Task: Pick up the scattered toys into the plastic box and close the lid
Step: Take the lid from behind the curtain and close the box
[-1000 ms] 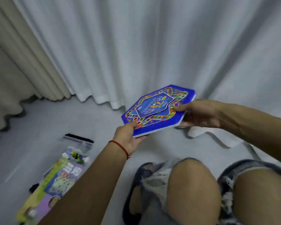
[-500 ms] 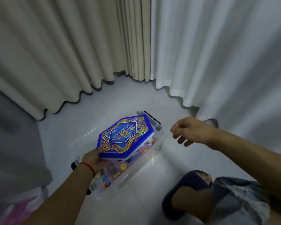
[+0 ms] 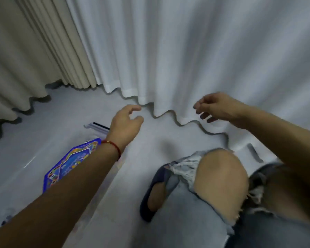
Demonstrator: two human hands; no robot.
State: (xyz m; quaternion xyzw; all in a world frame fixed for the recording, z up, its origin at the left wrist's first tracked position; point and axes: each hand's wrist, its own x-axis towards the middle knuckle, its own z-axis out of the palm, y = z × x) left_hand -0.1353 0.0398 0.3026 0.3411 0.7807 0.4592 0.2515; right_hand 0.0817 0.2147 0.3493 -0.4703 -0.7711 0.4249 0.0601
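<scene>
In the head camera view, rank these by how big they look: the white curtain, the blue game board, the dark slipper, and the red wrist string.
1. white curtain
2. and 3. blue game board and dark slipper: too close to rank, since the left forearm hides part of the board
4. red wrist string

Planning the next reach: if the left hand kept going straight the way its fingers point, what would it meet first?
Probably the white curtain's hem, just beyond the left hand; only bare floor shows between, though depth is unclear.

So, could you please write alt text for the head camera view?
Two empty hands, left hand and right hand, reach forward over a grey floor toward a white curtain. A blue game board lies below the left forearm.
</scene>
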